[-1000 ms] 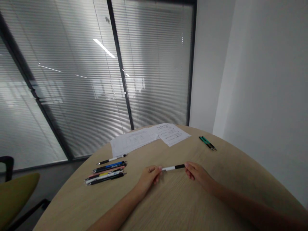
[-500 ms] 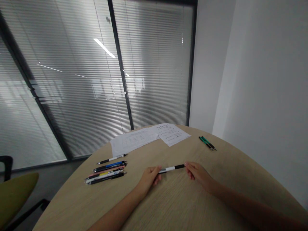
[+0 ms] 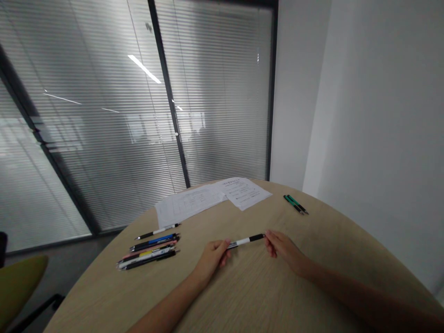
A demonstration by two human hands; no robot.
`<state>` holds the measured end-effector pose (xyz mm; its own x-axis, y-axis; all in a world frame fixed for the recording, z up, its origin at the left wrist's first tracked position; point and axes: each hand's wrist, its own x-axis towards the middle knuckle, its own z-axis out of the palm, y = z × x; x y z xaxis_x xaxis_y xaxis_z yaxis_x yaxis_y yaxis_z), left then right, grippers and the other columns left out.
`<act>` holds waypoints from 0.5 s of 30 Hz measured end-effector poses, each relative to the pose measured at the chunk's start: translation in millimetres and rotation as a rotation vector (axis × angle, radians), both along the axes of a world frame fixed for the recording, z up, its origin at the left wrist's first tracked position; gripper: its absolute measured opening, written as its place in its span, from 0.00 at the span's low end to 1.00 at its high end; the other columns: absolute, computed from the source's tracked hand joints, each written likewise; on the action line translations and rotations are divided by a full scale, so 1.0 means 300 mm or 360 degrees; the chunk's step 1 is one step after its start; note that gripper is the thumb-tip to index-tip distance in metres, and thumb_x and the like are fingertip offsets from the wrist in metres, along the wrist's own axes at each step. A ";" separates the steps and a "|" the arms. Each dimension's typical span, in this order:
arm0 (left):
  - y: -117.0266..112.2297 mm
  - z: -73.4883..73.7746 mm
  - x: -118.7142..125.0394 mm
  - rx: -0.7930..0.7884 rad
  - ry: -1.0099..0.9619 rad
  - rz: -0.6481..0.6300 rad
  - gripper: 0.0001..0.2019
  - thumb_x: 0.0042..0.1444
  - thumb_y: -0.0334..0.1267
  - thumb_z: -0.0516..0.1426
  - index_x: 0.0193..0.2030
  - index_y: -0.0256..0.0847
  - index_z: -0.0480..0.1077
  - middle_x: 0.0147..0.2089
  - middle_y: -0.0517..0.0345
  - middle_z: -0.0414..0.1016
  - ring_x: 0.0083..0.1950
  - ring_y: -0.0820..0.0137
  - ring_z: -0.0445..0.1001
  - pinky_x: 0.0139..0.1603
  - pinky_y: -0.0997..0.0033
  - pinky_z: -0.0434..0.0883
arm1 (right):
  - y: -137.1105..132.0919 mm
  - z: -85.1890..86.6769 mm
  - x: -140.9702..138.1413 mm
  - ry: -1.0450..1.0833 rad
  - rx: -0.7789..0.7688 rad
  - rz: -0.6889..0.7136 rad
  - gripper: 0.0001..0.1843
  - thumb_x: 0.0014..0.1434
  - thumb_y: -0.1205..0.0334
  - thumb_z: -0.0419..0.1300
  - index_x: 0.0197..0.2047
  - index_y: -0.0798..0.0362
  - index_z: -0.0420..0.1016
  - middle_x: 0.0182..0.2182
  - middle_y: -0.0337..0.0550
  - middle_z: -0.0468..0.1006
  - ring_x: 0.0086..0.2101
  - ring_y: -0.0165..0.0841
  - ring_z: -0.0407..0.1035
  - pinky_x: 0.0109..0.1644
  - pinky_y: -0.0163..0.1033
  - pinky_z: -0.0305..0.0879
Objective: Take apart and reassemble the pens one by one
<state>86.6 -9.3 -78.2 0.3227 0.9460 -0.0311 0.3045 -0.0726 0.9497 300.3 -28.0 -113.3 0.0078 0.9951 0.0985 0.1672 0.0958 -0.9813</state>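
More white-and-black pen (image 3: 243,242) shows between left hand (image 3: 212,256) and right hand (image 3: 282,247) than a second ago. Likely light, stiff and smooth, best held at its dark grip (image 3: 256,237). Left fingers pinch one end; right fingers seemingly pinch the other. The table (image 3: 222,305) below bears loose pens (image 3: 149,253).

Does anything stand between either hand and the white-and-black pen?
Nothing visible does. The left hand grips one end of the white-and-black pen, and the right hand has its fingertips at the black end. The pen pile lies off to the left, the green pens farther back right.
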 end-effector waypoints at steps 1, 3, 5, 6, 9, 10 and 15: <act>0.003 -0.004 0.000 0.0008 0.0007 -0.0014 0.24 0.41 0.59 0.48 0.16 0.38 0.62 0.09 0.69 0.55 0.14 0.79 0.52 0.17 0.77 0.49 | 0.002 -0.003 0.002 -0.0017 0.0003 0.0010 0.23 0.50 0.41 0.47 0.20 0.54 0.59 0.13 0.33 0.60 0.15 0.24 0.56 0.20 0.31 0.53; 0.006 -0.008 0.001 0.0018 0.0009 -0.0017 0.24 0.41 0.59 0.48 0.16 0.38 0.62 0.09 0.69 0.54 0.13 0.79 0.51 0.17 0.77 0.49 | 0.004 -0.006 0.005 -0.0049 0.0024 0.0041 0.22 0.51 0.44 0.47 0.20 0.54 0.59 0.13 0.33 0.61 0.15 0.23 0.55 0.20 0.31 0.52; 0.006 -0.005 0.002 0.0009 -0.0010 0.0020 0.23 0.41 0.59 0.49 0.16 0.38 0.62 0.09 0.68 0.54 0.13 0.79 0.51 0.17 0.77 0.49 | 0.005 -0.005 0.005 -0.0066 0.0043 0.0061 0.19 0.52 0.46 0.49 0.21 0.54 0.60 0.14 0.33 0.61 0.15 0.23 0.55 0.19 0.30 0.52; 0.004 -0.002 0.002 0.0003 -0.0025 0.0044 0.23 0.41 0.59 0.49 0.16 0.38 0.62 0.09 0.68 0.54 0.13 0.79 0.51 0.17 0.77 0.49 | 0.005 -0.004 0.004 -0.0061 0.0052 0.0074 0.18 0.51 0.47 0.50 0.23 0.53 0.61 0.14 0.32 0.61 0.16 0.23 0.55 0.19 0.30 0.51; -0.003 0.011 0.002 -0.0001 -0.0047 0.0086 0.23 0.41 0.58 0.48 0.16 0.37 0.63 0.09 0.68 0.55 0.14 0.79 0.52 0.18 0.77 0.49 | 0.002 -0.001 0.001 -0.0036 0.0094 0.0134 0.16 0.51 0.47 0.50 0.26 0.53 0.61 0.16 0.33 0.62 0.16 0.23 0.56 0.19 0.29 0.51; -0.004 0.013 0.002 0.0001 -0.0043 0.0086 0.23 0.41 0.58 0.49 0.16 0.37 0.62 0.10 0.68 0.55 0.14 0.79 0.52 0.18 0.77 0.49 | 0.001 -0.001 0.000 -0.0024 0.0099 0.0132 0.18 0.51 0.46 0.49 0.26 0.53 0.62 0.17 0.33 0.63 0.16 0.23 0.56 0.19 0.29 0.52; 0.000 0.003 0.005 -0.0011 -0.0031 0.0054 0.22 0.40 0.57 0.50 0.15 0.38 0.62 0.10 0.68 0.55 0.14 0.79 0.52 0.17 0.77 0.49 | 0.006 -0.009 0.001 -0.0029 0.0008 0.0003 0.24 0.51 0.41 0.45 0.21 0.53 0.60 0.14 0.34 0.62 0.16 0.24 0.56 0.20 0.31 0.54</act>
<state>88.0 -9.2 -77.4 0.2911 0.9562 -0.0316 0.2882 -0.0562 0.9559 300.7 -26.1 -115.9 0.0039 0.9946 0.1035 0.1851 0.1010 -0.9775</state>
